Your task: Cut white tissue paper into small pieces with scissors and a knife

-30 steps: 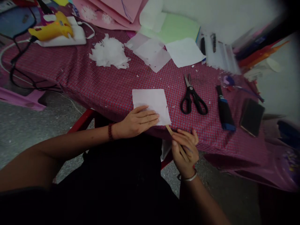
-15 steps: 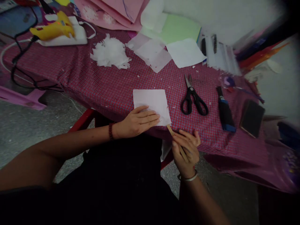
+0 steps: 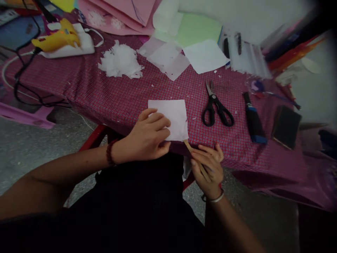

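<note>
A white paper square [image 3: 176, 114] lies at the table's near edge, its lower edge close to my body. My left hand [image 3: 150, 135] rests over the paper's left part, fingers bent and apart, the thumb by the lower edge; I see nothing gripped in it. My right hand [image 3: 207, 170] is closed around a flat tan wooden stick [image 3: 187, 144], whose far end meets the paper's lower right corner. Whether the tip goes under or between layers is hidden. Right of the paper lie black-handled scissors [image 3: 213, 105], blades slightly apart.
A pile of white paper scraps [image 3: 121, 60] lies at the back, beside translucent sheets [image 3: 168, 59] and a white sheet [image 3: 205, 56]. A yellow glue gun [image 3: 56, 37] with cables rests at far left. Rightward are a black-and-blue tool [image 3: 254, 119] and a dark block [image 3: 286, 126].
My left hand has gone from lying flat on the paper to bent fingers, shifting left and toward me. My right hand keeps its hold on the stick at the corner.
</note>
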A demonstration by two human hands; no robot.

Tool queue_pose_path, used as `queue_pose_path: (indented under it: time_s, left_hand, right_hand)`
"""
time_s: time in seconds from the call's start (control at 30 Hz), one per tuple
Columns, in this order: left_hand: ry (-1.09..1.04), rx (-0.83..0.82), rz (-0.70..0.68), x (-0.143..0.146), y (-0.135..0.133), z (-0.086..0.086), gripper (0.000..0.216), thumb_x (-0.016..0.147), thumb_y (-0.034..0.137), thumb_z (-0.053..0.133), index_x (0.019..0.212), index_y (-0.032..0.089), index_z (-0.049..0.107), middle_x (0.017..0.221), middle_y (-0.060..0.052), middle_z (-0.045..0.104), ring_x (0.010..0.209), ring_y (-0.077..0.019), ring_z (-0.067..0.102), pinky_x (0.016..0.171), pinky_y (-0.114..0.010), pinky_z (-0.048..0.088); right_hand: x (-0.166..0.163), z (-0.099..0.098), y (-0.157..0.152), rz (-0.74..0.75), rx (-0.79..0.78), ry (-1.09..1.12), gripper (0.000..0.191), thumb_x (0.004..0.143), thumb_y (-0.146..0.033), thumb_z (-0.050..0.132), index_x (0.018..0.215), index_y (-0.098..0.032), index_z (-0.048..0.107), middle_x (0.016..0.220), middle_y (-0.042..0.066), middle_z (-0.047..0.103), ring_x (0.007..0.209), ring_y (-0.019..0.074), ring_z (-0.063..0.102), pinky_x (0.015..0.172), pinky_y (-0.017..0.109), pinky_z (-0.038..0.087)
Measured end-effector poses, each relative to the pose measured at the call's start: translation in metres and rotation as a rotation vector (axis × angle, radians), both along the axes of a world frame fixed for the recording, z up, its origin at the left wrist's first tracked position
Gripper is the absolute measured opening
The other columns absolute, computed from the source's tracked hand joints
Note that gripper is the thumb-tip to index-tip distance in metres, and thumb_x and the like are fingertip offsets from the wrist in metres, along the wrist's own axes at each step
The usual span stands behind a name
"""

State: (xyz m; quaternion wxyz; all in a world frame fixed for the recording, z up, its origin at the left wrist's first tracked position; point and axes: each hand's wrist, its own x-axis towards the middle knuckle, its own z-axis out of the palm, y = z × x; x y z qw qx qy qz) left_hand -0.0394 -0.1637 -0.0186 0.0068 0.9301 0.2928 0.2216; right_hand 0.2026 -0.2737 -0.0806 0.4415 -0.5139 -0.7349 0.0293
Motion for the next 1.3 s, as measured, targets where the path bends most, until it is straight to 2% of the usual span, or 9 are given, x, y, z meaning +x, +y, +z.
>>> queue_pose_path:
  time_s: [0.1, 0.2, 0.37, 0.47, 0.6, 0.7, 0.87, 1.3]
  left_hand:
    - [0.061, -0.073, 0.01, 0.017, -0.007, 0.009, 0.02, 0.09, 0.037, 0.06, 0.083, 0.018, 0.063, 0.089, -0.008, 0.068, 0.089, -0.0233, 0.06, 0.087, -0.042, 0.046]
    - [0.106, -0.179, -0.002, 0.035, -0.008, 0.008, 0.028, 0.093, 0.041, 0.056, 0.095, 0.014, 0.061, 0.09, -0.009, 0.068, 0.087, -0.0224, 0.062, 0.076, -0.034, 0.047]
    - [0.163, -0.305, 0.134, 0.052, -0.005, 0.008, 0.039, 0.096, 0.05, 0.051, 0.102, 0.013, 0.057, 0.088, -0.009, 0.068, 0.077, -0.0215, 0.066, 0.061, -0.029, 0.043]
    - [0.222, -0.31, 0.155, 0.058, -0.004, 0.012, 0.041, 0.095, 0.052, 0.051, 0.1, 0.012, 0.058, 0.086, -0.011, 0.068, 0.075, -0.0237, 0.066, 0.059, -0.03, 0.043]
    - [0.223, -0.352, 0.138, 0.062, 0.003, 0.013, 0.02, 0.094, 0.03, 0.051, 0.085, 0.015, 0.06, 0.074, -0.006, 0.066, 0.066, -0.0179, 0.061, 0.056, -0.028, 0.038]
    - [0.103, -0.471, 0.145, 0.059, 0.01, 0.01, 0.018, 0.089, 0.021, 0.051, 0.074, 0.016, 0.059, 0.062, 0.0, 0.059, 0.055, -0.0117, 0.05, 0.052, -0.026, 0.031]
    - [-0.075, -0.575, 0.121, 0.048, 0.012, 0.006, 0.02, 0.088, 0.021, 0.055, 0.07, 0.015, 0.061, 0.067, 0.001, 0.059, 0.058, -0.009, 0.048, 0.055, -0.024, 0.034]
    - [-0.023, -0.528, 0.13, 0.047, 0.012, 0.003, 0.019, 0.09, 0.025, 0.056, 0.076, 0.015, 0.063, 0.07, 0.0, 0.06, 0.061, -0.0097, 0.05, 0.056, -0.025, 0.033]
  right_hand:
    - [0.0, 0.003, -0.001, 0.007, 0.01, 0.011, 0.02, 0.083, -0.015, 0.07, 0.099, -0.027, 0.07, 0.095, -0.002, 0.079, 0.101, 0.0236, 0.071, 0.116, 0.061, 0.03]
    - [0.002, 0.007, -0.001, -0.005, -0.002, 0.018, 0.02, 0.084, -0.015, 0.069, 0.1, -0.027, 0.071, 0.096, -0.002, 0.079, 0.101, 0.0239, 0.071, 0.116, 0.061, 0.03]
    - [0.004, 0.01, 0.001, 0.022, -0.016, 0.034, 0.018, 0.084, -0.016, 0.07, 0.098, -0.026, 0.07, 0.094, -0.001, 0.08, 0.099, 0.0241, 0.071, 0.115, 0.06, 0.031]
    - [0.003, 0.01, 0.004, 0.037, -0.018, 0.048, 0.017, 0.084, -0.016, 0.07, 0.098, -0.027, 0.071, 0.095, -0.002, 0.08, 0.099, 0.0238, 0.072, 0.114, 0.059, 0.033]
    - [0.003, 0.012, 0.005, 0.046, -0.021, 0.072, 0.018, 0.084, -0.016, 0.071, 0.097, -0.028, 0.071, 0.094, -0.004, 0.08, 0.098, 0.0228, 0.072, 0.114, 0.057, 0.034]
    - [0.006, 0.014, 0.004, 0.056, -0.027, 0.098, 0.017, 0.084, -0.016, 0.07, 0.098, -0.027, 0.07, 0.094, -0.003, 0.079, 0.098, 0.023, 0.072, 0.115, 0.056, 0.033]
    - [0.012, 0.015, 0.003, 0.048, -0.017, 0.148, 0.016, 0.084, -0.015, 0.068, 0.094, -0.027, 0.071, 0.089, -0.002, 0.079, 0.096, 0.0235, 0.072, 0.114, 0.059, 0.033]
    - [0.012, 0.013, 0.004, 0.016, -0.015, 0.136, 0.01, 0.084, -0.017, 0.068, 0.09, -0.024, 0.07, 0.087, -0.001, 0.077, 0.091, 0.0231, 0.072, 0.111, 0.059, 0.036]
